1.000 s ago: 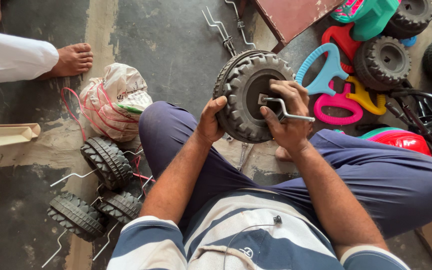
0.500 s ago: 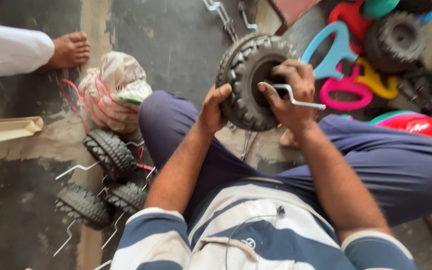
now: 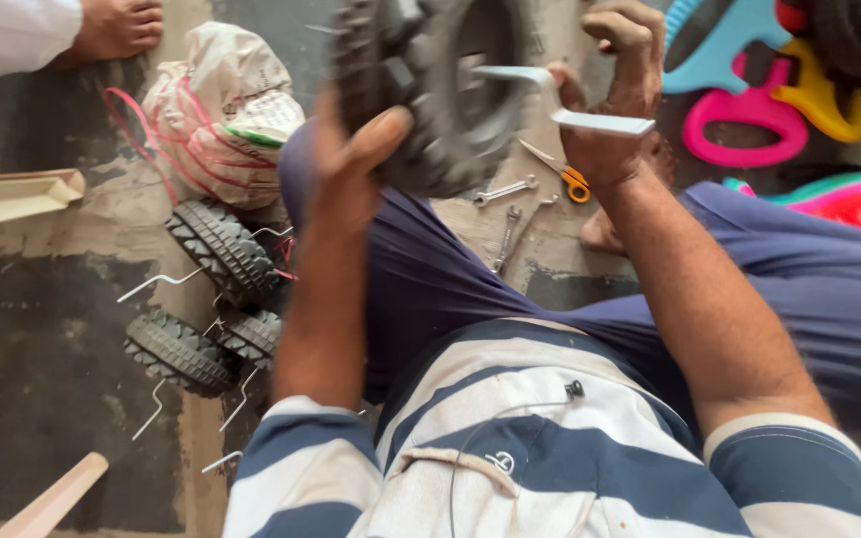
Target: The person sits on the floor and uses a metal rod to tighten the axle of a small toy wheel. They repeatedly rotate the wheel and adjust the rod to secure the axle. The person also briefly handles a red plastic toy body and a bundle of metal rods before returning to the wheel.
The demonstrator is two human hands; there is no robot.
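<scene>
I hold a black knobby toy wheel (image 3: 430, 90) up over my lap. My left hand (image 3: 351, 164) grips its tread on the left side, thumb across the knobs. My right hand (image 3: 615, 95) is closed on a bent white metal axle bracket (image 3: 575, 105) that reaches into the wheel's hub. The wheel is blurred by motion. My legs in dark blue trousers are folded under it.
Three more black wheels with wire axles (image 3: 216, 249) lie on the floor at left, beside a cloth bag (image 3: 221, 110). Spanners (image 3: 505, 191) and orange-handled scissors (image 3: 570, 179) lie ahead. Coloured plastic toy parts (image 3: 749, 110) sit at right. Another person's foot (image 3: 117, 25) is at top left.
The wheel has come closer and higher in view. My left hand has shifted onto the tread's near side, and tools on the floor beneath the wheel have come into sight.
</scene>
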